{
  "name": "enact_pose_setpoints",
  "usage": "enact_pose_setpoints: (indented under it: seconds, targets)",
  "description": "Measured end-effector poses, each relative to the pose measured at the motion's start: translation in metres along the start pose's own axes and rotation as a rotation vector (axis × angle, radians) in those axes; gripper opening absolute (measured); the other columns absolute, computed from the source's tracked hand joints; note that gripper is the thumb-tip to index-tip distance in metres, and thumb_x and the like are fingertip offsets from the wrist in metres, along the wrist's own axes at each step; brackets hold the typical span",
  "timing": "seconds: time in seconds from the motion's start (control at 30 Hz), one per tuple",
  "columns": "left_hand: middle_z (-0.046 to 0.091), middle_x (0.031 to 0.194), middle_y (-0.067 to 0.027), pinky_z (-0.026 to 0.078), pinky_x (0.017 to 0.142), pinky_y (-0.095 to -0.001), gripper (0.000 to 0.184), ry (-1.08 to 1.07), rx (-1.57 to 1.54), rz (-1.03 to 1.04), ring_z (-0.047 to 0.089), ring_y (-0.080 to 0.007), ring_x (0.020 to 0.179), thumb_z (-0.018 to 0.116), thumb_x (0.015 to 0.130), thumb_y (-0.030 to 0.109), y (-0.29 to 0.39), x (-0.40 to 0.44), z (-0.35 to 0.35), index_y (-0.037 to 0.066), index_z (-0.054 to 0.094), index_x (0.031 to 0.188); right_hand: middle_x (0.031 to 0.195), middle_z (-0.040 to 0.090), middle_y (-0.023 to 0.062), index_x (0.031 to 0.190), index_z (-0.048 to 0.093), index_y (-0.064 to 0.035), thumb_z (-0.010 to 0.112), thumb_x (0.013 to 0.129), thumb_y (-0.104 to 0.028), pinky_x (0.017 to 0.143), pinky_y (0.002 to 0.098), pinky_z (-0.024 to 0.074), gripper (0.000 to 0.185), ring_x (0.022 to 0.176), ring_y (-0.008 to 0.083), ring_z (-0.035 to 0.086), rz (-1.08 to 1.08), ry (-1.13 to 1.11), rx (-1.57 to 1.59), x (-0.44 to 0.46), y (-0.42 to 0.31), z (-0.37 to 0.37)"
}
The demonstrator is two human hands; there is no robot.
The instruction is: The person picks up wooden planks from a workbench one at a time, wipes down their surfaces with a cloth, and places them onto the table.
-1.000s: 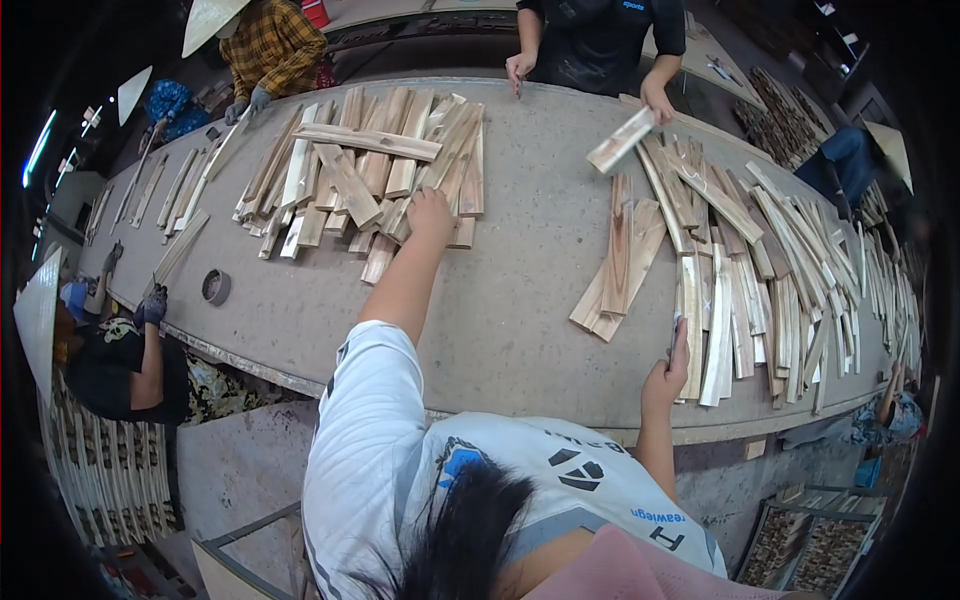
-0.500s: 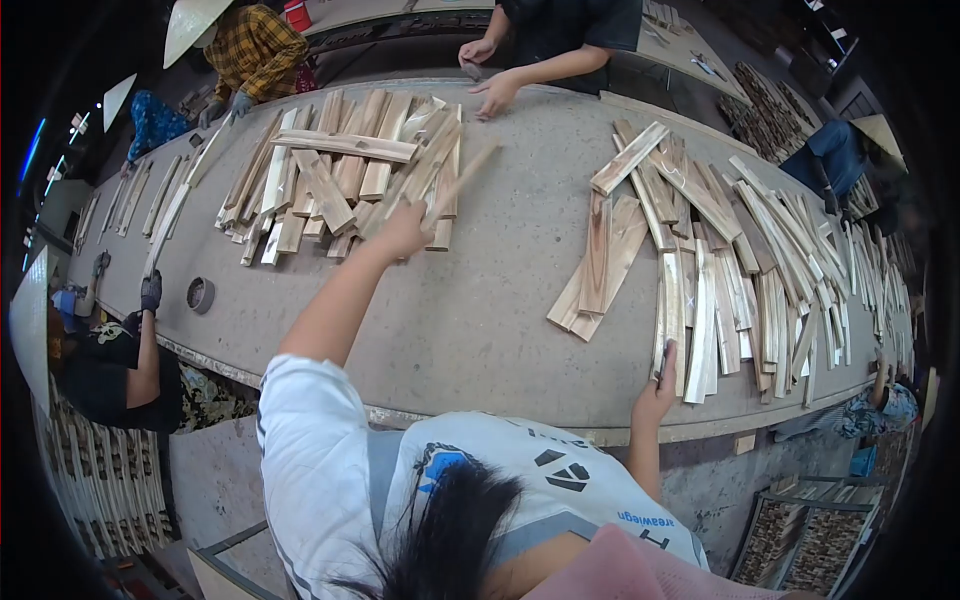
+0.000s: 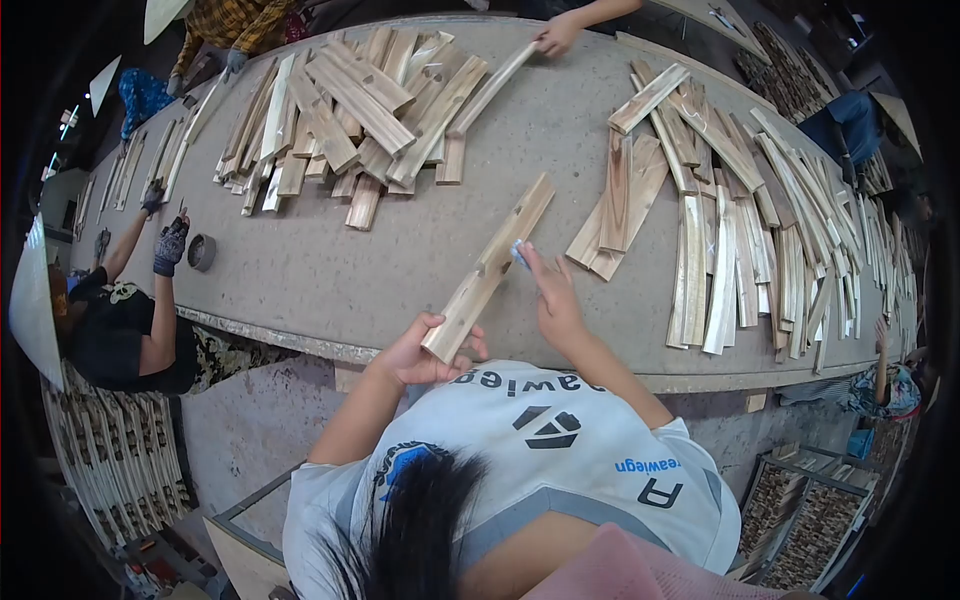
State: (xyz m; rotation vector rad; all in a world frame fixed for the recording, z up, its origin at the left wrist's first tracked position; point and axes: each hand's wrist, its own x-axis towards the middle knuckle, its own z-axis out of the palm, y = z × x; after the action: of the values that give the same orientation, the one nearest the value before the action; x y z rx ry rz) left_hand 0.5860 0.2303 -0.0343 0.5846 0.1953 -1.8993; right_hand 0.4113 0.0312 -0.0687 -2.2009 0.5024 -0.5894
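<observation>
A wooden strip [image 3: 492,262] with dark knots slants up and away from my body above the table's near edge. My left hand [image 3: 425,352] is wrapped round its near end, fingers beneath and thumb at the side. Beside the strip's middle, my right hand [image 3: 553,300] has its fingers closed at the tips around a small white-and-blue thing [image 3: 519,253]. That thing is close to the strip's surface; its kind is too small to make out.
Beyond my left hand lies a pile of wooden strips [image 3: 325,140]; another pile [image 3: 715,230] spreads on the right. A co-worker's hand [image 3: 560,35] grips a strip at the far edge. At left, gloved co-worker hands [image 3: 170,245] are near a round dark container [image 3: 202,252].
My left hand has come back from the left pile with a wooden strip. My right hand has moved left from the right pile to the strip. The co-worker opposite now grips a strip.
</observation>
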Motion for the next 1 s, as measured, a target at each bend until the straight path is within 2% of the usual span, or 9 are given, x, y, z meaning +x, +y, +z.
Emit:
enact_pose_setpoints:
  seconds: [0.1,0.17,0.23,0.43,0.5,0.53,0.63,0.77,1.0]
  targets:
    - [0.058,0.088,-0.005,0.04,0.053,-0.0231,0.061,0.214,0.243,-0.001,0.052,-0.011,0.064,0.062,0.09,0.023,-0.002,-0.013,-0.004,0.001,0.045,0.144,0.152,0.049,0.011,0.154,0.038,-0.0108,0.04,0.082,0.013,0.12,0.0597,0.0165,0.076,0.143,0.0273,0.043,-0.166,-0.126,-0.144,0.007,-0.02,0.009]
    - [0.054,0.086,-0.0032,0.038,0.053,-0.0225,0.062,0.274,0.639,0.076,0.05,-0.0101,0.064,0.06,0.089,0.017,-0.003,-0.018,-0.012,0.0,0.04,0.145,0.154,0.048,0.0092,0.151,0.042,-0.0139,0.05,0.087,0.005,0.119,0.0618,0.0166,0.068,0.144,0.027,0.043,-0.52,-0.374,-0.295,0.015,-0.034,0.005]
    - [0.052,0.085,-0.0027,0.036,0.052,-0.0219,0.063,0.253,0.659,0.075,0.049,-0.0094,0.064,0.058,0.089,0.012,-0.004,-0.023,-0.007,0.001,0.036,0.147,0.153,0.048,0.0094,0.15,0.043,-0.0146,0.052,0.087,0.003,0.119,0.0623,0.0172,0.066,0.144,0.0268,0.043,-0.459,-0.342,-0.372,0.04,-0.003,0.0]
    - [0.05,0.09,-0.0062,0.038,0.052,-0.0222,0.066,0.098,0.33,0.085,0.045,-0.0103,0.061,0.054,0.083,0.01,-0.016,-0.021,0.022,-0.002,0.036,0.146,0.142,0.059,0.0106,0.15,0.044,-0.0153,0.05,0.096,-0.009,0.118,0.0629,0.0212,0.055,0.138,0.0278,0.05,-0.431,-0.346,-0.301,0.025,-0.034,0.009]
    - [0.048,0.09,-0.0075,0.041,0.052,-0.0228,0.074,0.004,0.069,0.061,0.044,-0.0114,0.06,0.05,0.078,0.014,-0.022,-0.021,0.025,-0.005,0.032,0.147,0.142,0.059,0.0112,0.152,0.041,-0.0142,0.046,0.099,-0.008,0.12,0.061,0.0175,0.054,0.138,0.0293,0.05,-0.407,-0.513,-0.032,0.018,-0.054,0.005]
    - [0.048,0.09,-0.0075,0.041,0.052,-0.0228,0.074,0.004,0.067,0.058,0.044,-0.0114,0.06,0.05,0.078,0.014,-0.022,-0.021,0.024,-0.005,0.032,0.147,0.143,0.058,0.0117,0.154,0.037,-0.0124,0.044,0.099,-0.005,0.121,0.0607,0.0158,0.056,0.138,0.0307,0.049,-0.126,-0.578,0.308,0.025,-0.016,0.022]
    - [0.047,0.088,-0.0077,0.043,0.053,-0.0229,0.082,-0.157,-0.171,0.068,0.044,-0.0121,0.06,0.05,0.075,0.019,-0.023,-0.024,0.022,-0.008,0.029,0.149,0.144,0.057,0.012,0.153,0.038,-0.0114,0.045,0.098,-0.007,0.121,0.0615,0.0138,0.056,0.139,0.0318,0.047,-0.204,-0.262,-0.101,0.054,0.027,0.002]
    - [0.046,0.089,-0.0092,0.043,0.053,-0.0237,0.086,-0.226,-0.227,0.069,0.044,-0.0128,0.059,0.051,0.074,0.02,-0.018,-0.026,0.024,-0.01,0.026,0.151,0.15,0.051,0.013,0.152,0.041,-0.0117,0.041,0.097,-0.003,0.121,0.0636,0.007,0.055,0.144,0.0302,0.042,-0.472,-0.509,-0.008,0.015,-0.05,0.012]
    - [0.048,0.089,-0.0109,0.042,0.052,-0.0236,0.081,-0.275,-0.3,0.066,0.045,-0.0137,0.058,0.051,0.076,0.021,-0.012,-0.022,0.021,-0.01,0.03,0.148,0.15,0.051,0.0111,0.153,0.041,-0.0151,0.045,0.09,0.007,0.122,0.0632,0.0099,0.066,0.14,0.0249,0.047,-0.261,-0.442,-0.148,0.032,-0.033,0.0]
